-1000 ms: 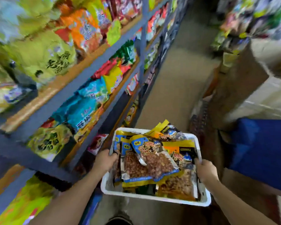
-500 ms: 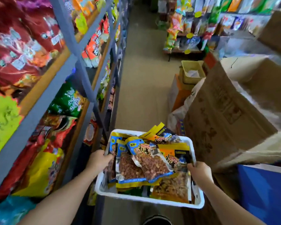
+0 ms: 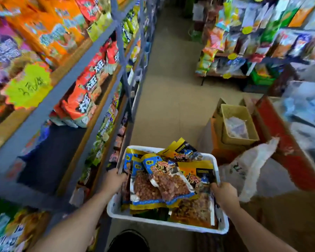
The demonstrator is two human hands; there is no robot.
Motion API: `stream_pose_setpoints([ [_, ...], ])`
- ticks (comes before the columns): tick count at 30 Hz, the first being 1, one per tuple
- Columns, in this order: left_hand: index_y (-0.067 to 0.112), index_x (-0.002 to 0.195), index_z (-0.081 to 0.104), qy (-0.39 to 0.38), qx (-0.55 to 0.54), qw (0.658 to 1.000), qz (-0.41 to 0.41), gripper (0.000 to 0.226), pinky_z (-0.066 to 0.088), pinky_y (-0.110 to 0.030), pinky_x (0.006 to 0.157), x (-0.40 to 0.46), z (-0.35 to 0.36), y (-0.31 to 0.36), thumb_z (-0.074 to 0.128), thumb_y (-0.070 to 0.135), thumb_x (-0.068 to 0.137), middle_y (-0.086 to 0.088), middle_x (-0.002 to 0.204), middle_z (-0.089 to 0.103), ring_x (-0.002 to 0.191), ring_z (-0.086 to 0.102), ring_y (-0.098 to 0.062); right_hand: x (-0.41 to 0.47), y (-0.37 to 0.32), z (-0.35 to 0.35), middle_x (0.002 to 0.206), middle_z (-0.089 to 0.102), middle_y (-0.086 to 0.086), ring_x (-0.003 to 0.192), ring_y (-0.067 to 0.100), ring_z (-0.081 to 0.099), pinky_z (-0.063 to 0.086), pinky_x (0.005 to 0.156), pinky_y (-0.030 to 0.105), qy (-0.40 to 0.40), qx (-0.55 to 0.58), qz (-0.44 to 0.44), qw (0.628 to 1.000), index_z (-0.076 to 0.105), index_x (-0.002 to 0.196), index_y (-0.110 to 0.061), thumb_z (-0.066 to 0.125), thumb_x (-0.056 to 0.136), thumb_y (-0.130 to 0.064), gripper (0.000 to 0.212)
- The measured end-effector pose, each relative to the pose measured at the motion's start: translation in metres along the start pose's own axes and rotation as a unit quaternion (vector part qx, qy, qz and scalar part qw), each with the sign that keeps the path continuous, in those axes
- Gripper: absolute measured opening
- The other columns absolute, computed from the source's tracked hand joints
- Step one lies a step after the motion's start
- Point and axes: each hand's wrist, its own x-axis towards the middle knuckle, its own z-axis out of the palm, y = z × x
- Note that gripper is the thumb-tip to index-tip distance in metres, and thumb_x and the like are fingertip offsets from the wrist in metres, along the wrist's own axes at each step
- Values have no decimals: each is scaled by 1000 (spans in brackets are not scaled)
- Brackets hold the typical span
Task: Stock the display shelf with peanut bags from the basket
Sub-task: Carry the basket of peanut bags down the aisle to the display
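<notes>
Shop aisle: you carry the white basket (image 3: pixel 171 223) of peanut bags (image 3: pixel 164 186) at waist height, left hand (image 3: pixel 115 180) gripping its left rim, right hand (image 3: pixel 225 195) its right rim. Display shelf (image 3: pixel 65 84) lies on your left, nearest your left hand.

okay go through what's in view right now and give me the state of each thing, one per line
white basket: carried in the aisle, full
peanut bags: sealed, piled loosely in the basket
left hand: grip on the basket's left rim
right hand: grip on the basket's right rim
display shelf: on the left, stocked with snack bags
yellow box: open on the floor, plastic inside
</notes>
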Motion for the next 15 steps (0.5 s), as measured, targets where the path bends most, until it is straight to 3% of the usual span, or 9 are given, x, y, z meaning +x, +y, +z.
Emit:
stream_pose_setpoints([
  [3, 15, 64, 48, -24, 31, 999, 19, 24, 34, -27, 48, 95, 6, 48, 55, 19, 86, -1, 57, 43, 51, 46, -18, 78, -53, -6, 51, 51, 6, 52, 25, 51, 40, 49, 29, 11, -7, 13, 1000, 50, 55, -8, 54, 89, -25, 37],
  [7, 10, 62, 42, -61, 82, 993, 55, 27, 29, -28, 51, 217, 0, 132, 54, 20, 84, -8, 57, 43, 52, 48, -24, 169, -117, -26, 52, 56, 5, 58, 29, 60, 52, 57, 36, 12, 10, 75, 997, 54, 57, -10, 57, 86, -26, 33],
  [12, 11, 68, 48, -94, 141, 981, 94, 23, 33, -27, 53, 345, -1, 269, 53, 25, 85, -7, 62, 50, 59, 57, -28, 287, -185, -67, 49, 54, 9, 47, 28, 55, 46, 49, 33, 50, 83, 121, 988, 50, 54, -7, 56, 87, -23, 38],
  [15, 13, 69, 46, -115, 160, 975, 107, 22, 31, -28, 52, 418, 20, 346, 51, 24, 87, -5, 61, 47, 61, 53, -28, 365, -210, -81, 51, 58, 11, 50, 30, 61, 53, 54, 39, 60, 110, 143, 982, 54, 57, -5, 55, 87, -25, 36],
])
